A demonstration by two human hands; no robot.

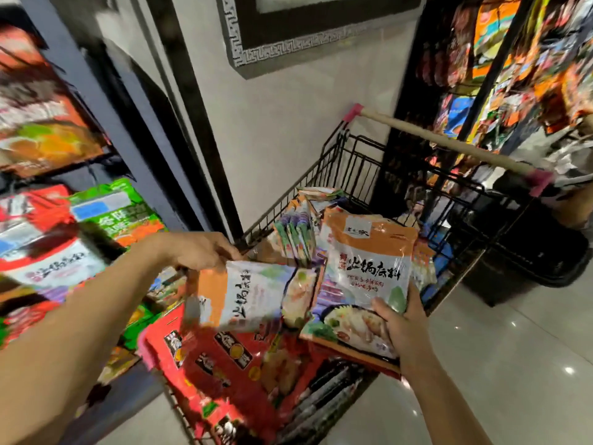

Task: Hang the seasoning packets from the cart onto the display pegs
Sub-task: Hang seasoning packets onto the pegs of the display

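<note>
Packets crowd the head view, most of them loose in the wire cart (337, 168). The left grip (199, 252) is curled over the top edge of a tilted orange packet (250, 293) and pinches it, so it hangs above the red packets (224, 364) heaped at the cart's near end, close to its left rim. The right grip (401, 329) is closed on the lower edge of an upright orange packet (369, 274), thumb on its face and fingers behind, over the cart's right side; whether others are stacked behind it I cannot tell. Green packets (295, 242) stand on edge mid-basket. The display rack (48, 139) at the left carries hanging packets, its pegs too blurred to make out. Likely trouble: the glossy film could slip from that one-edge pinch and drop, or the swinging packet could miss a peg and tear its header
</note>
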